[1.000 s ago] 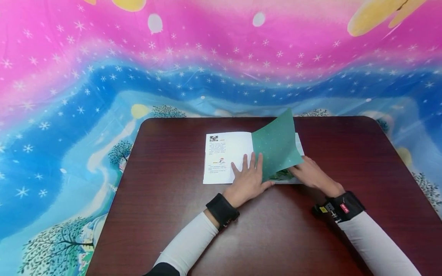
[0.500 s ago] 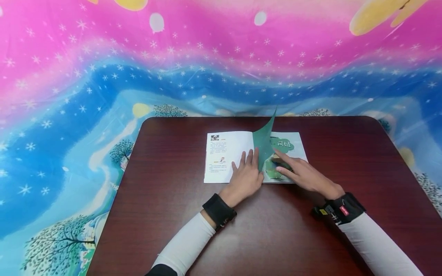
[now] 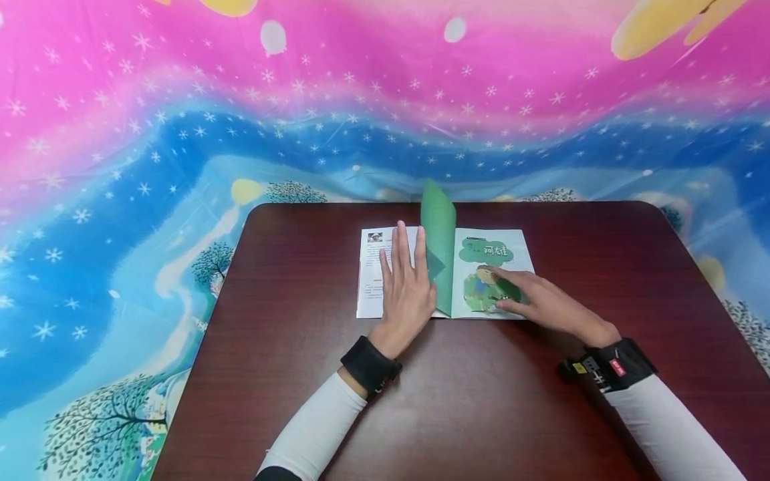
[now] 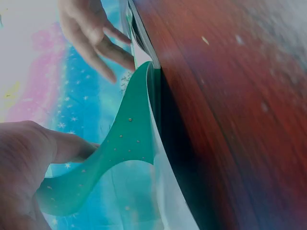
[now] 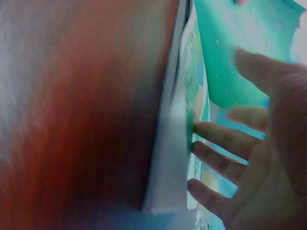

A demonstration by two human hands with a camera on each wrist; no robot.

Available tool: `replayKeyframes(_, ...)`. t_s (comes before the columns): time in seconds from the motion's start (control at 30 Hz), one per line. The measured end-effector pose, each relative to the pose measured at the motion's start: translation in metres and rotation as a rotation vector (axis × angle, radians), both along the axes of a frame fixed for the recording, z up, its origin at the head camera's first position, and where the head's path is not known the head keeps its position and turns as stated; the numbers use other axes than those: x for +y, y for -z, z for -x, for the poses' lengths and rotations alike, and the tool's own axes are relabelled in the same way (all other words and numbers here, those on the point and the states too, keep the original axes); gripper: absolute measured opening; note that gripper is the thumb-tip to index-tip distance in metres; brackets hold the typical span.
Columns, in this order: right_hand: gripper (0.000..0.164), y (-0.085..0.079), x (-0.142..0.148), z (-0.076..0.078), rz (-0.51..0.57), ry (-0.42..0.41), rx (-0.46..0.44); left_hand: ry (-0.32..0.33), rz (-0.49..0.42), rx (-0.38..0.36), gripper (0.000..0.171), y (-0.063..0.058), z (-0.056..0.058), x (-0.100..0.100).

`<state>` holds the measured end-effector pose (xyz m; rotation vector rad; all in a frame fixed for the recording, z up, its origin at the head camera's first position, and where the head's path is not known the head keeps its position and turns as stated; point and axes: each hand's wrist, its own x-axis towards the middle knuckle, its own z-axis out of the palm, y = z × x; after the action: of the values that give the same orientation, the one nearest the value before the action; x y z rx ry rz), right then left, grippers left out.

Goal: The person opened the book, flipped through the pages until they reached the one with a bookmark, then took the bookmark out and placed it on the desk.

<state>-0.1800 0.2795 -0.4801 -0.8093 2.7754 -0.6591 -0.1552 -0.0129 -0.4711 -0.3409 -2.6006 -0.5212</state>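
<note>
A thin picture book lies open on the table. Its left page (image 3: 369, 287) is white with printed text, and the right-hand page (image 3: 522, 250) carries a green title cloud and a drawn figure. Between them a green leaf (image 3: 439, 220) stands up from the spine, bowed over to the left. My left hand (image 3: 406, 300), fingers straight, is over the left page and against this leaf; in the left wrist view the leaf (image 4: 127, 129) curves up to the palm. My right hand (image 3: 550, 304) has loosely bent fingers, with fingertips (image 5: 194, 184) at the illustrated page. Neither hand pinches anything visible.
The dark red-brown table (image 3: 289, 267) has rounded far corners. Behind it hangs a pink and blue cloth (image 3: 373, 133) with snowflakes and trees. Black bands (image 3: 369, 364) circle both wrists, below white sleeves (image 3: 319, 424).
The green leaf has swung from right to left, uncovering the illustrated page. My left hand has shifted left with it. My right hand has let go of the leaf's edge.
</note>
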Motion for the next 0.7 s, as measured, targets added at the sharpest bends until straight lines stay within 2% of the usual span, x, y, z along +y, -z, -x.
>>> replayKeyframes(0.2,0.088,0.0,0.021,0.009,0.008,-0.078,0.011,-0.044,0.118,0.053,0.102,0.002,0.003,-0.005)
replayKeyframes(0.33,0.09,0.002,0.036,0.018,0.024,-0.126,0.028,-0.052,0.174,0.024,0.094,0.005,0.004,-0.006)
replayKeyframes(0.5,0.094,0.006,0.05,0.029,0.02,-0.162,0.001,-0.004,0.198,-0.084,0.093,0.01,0.002,-0.006)
replayKeyframes(0.7,0.099,0.008,0.057,0.037,0.027,-0.166,-0.075,0.042,0.257,-0.273,0.088,0.011,-0.002,-0.005)
